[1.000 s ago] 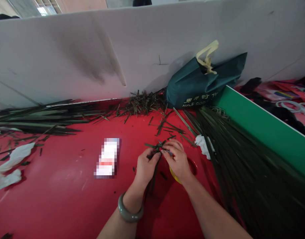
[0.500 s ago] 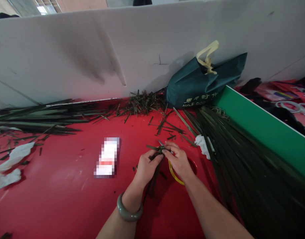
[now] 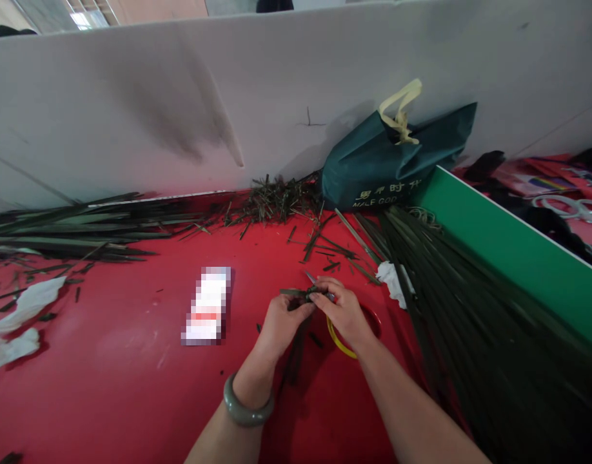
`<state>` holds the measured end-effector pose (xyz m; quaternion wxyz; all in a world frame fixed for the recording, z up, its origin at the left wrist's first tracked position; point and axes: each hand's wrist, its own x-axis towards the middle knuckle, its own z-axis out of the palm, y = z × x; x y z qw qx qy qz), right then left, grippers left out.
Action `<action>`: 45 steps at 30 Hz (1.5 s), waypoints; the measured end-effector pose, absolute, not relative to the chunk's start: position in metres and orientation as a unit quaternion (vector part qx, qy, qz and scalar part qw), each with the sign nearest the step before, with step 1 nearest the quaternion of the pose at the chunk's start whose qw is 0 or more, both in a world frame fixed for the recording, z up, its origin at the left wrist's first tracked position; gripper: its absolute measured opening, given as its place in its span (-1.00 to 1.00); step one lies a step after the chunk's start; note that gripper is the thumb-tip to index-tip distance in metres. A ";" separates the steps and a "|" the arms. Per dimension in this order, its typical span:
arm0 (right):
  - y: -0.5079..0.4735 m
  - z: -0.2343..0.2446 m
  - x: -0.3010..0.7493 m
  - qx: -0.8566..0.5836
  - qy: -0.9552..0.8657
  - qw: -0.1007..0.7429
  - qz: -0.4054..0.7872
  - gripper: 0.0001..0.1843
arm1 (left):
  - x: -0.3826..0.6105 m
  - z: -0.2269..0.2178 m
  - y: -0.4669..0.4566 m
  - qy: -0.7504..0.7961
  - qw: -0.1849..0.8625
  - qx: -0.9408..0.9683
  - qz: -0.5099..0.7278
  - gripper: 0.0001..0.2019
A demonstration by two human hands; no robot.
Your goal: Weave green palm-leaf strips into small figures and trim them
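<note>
My left hand (image 3: 287, 319), a grey-green bangle on its wrist, is closed with thumb and fingers pinching a small folded piece of dark green leaf strips (image 3: 309, 295). Loose strip ends hang below it toward me. My right hand (image 3: 343, 312) meets it from the other side, thumb and fingertips closed on the same piece. A pointed metal tip (image 3: 310, 278) sticks out past the right fingers; its body is mostly covered by them. Under the right hand shows a yellow and red loop (image 3: 338, 343), perhaps a scissor handle; whether it joins the tip is hidden.
A blurred-out phone-like rectangle (image 3: 207, 306) lies left on the red table (image 3: 131, 386). Long leaves (image 3: 451, 322) fan along the right beside a green board (image 3: 509, 251). A dark green bag (image 3: 358, 164), leaf scraps (image 3: 279, 200) and more leaves (image 3: 83, 225) line the white partition.
Both hands have shifted very slightly left, still pinching the leaf piece. Its left-pointing strip end sits a little lower and flatter.
</note>
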<state>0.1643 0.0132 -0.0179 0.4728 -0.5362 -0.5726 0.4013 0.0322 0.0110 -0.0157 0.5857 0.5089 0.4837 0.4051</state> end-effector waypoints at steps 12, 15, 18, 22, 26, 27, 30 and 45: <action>0.015 -0.019 0.161 -0.561 -0.594 0.426 0.388 -0.94 | 0.031 -0.021 0.012 0.523 0.511 0.554 0.398 -0.89; 0.015 -0.019 0.161 -0.566 -0.589 0.421 0.393 -0.93 | 0.031 -0.022 0.012 0.514 0.512 0.561 0.398 -0.88; 0.015 -0.019 0.164 -0.560 -0.593 0.429 0.389 -0.91 | 0.032 -0.022 0.012 0.511 0.527 0.550 0.399 -0.85; 0.015 -0.021 0.169 -0.553 -0.568 0.460 0.400 -0.77 | 0.032 -0.021 0.011 0.496 0.582 0.478 0.432 -0.77; 0.018 -0.027 0.172 -0.538 -0.504 0.523 0.428 -0.70 | 0.032 -0.019 0.011 0.482 0.636 0.394 0.457 -0.78; 0.018 -0.027 0.172 -0.534 -0.496 0.534 0.428 -0.70 | 0.031 -0.018 0.011 0.475 0.647 0.379 0.460 -0.78; 0.019 -0.027 0.171 -0.530 -0.492 0.539 0.433 -0.72 | 0.032 -0.017 0.011 0.455 0.675 0.337 0.474 -0.76; 0.018 -0.029 0.165 -0.498 -0.530 0.493 0.477 -0.78 | 0.031 -0.011 0.013 0.424 0.684 0.275 0.526 -0.77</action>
